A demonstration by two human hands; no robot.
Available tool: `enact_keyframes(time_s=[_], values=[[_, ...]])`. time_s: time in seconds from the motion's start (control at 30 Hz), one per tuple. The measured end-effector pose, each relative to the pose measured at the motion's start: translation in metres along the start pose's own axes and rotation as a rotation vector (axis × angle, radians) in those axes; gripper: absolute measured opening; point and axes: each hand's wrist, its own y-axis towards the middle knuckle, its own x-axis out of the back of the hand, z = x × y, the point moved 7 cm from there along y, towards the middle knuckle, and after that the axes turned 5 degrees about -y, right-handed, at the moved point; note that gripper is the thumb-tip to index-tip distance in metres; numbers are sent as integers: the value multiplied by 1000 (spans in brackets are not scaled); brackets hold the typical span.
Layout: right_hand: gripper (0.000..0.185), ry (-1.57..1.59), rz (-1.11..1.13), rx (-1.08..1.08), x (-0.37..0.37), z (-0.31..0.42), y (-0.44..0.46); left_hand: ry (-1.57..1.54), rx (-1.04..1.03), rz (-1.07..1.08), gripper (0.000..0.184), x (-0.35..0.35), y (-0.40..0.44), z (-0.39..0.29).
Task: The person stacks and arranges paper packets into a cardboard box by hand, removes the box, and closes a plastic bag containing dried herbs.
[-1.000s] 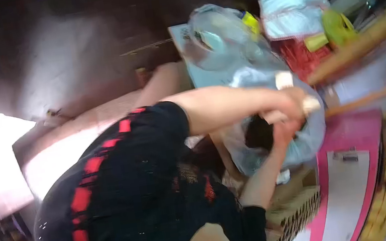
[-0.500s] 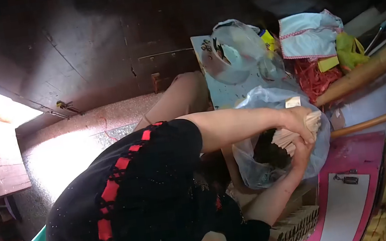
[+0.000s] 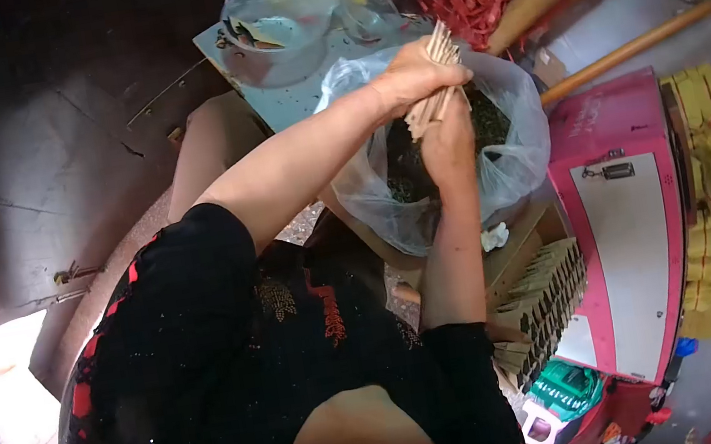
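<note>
The open plastic bag [image 3: 507,98] holds dark green, crumbly matter [image 3: 490,121], visible around the hands. Beyond the bag and to its left, a clear tub [image 3: 289,53] sits on the pale blue desk [image 3: 273,113]; its contents are too unclear to name. On the near right of the bag, brown folded pieces [image 3: 544,304] stand packed in rows, and to its right is a pink and white cabinet [image 3: 628,227]. Red strips [image 3: 475,9] lie beyond the bag. The bundle [image 3: 428,115] of thin tan pieces is over the bag's mouth, tilted, grasped by both hands: the left hand's [image 3: 418,76] fingers wrap its upper part, with the ends sticking out past them, while the right hand [image 3: 450,145] grips lower down, just beside the left, its fingers partly hidden.
</note>
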Motion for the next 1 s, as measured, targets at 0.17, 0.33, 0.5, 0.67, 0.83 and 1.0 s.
enact_keyframes(time_s=[0.17,0.33,0.5,0.67,0.83,1.0], values=[[43,-228,19,-14,-21,-15,3,-160,70,141,33,-3,-13,12],[40,-212,-93,192,-2,-8,8,-39,34,-21,31,24,-1,15],[47,-277,-322,73,25,-43,35,32,-4,-229,29,44,-6,4],[63,-175,-205,-76,-26,-97,46,169,3,-178,25,38,-12,2],[45,52,-415,32,12,-77,23,233,3,-84,40,32,-11,-3],[39,544,-99,-34,5,-63,11,153,-8,143,57,-1,-12,-1]])
